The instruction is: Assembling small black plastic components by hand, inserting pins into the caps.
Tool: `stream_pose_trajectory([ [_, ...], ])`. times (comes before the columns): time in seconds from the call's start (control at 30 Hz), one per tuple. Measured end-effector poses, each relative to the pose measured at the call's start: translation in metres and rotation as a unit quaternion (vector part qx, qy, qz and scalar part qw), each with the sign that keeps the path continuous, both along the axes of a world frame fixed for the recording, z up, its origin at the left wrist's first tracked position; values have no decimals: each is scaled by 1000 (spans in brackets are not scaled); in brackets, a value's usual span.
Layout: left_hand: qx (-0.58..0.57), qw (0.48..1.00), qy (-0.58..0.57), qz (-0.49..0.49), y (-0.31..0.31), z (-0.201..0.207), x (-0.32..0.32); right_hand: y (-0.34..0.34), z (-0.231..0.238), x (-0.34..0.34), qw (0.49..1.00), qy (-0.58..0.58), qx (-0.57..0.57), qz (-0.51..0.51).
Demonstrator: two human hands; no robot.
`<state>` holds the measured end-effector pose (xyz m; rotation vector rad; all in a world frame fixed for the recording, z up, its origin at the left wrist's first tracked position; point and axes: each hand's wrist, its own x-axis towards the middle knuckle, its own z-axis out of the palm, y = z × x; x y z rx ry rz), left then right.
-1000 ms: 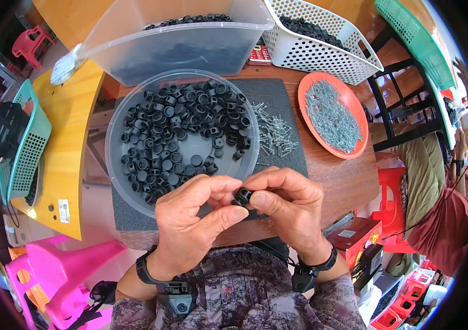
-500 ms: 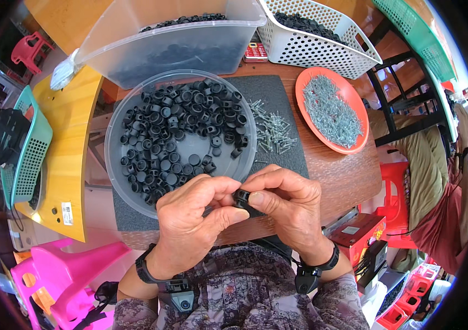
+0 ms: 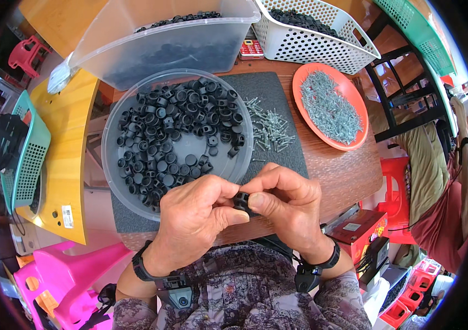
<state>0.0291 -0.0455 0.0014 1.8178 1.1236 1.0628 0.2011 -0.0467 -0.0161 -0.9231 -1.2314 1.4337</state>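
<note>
Left hand (image 3: 195,212) and right hand (image 3: 292,206) pinch one black fitting (image 3: 241,202), its completion unclear, while dozens of loose fittings (image 3: 168,180) lie in a round tub (image 3: 191,145) beside scattered screws (image 3: 271,131).

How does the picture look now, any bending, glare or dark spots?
In the head view, the yellow table has a bowed edge and the corners go black; head view, pale glare near the upper right rim; head view again, the black part between left hand and right hand shows little fine detail.
</note>
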Motion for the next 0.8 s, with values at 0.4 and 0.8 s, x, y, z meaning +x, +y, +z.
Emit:
stream_pose_trajectory([
  [0.4,127,991,34,-15,10,-8,6,-3,5,2,999,-27,11,-19],
  [0.8,190,979,68,-41,-1,-13,5,-5,7,16,994,-59,62,67],
])
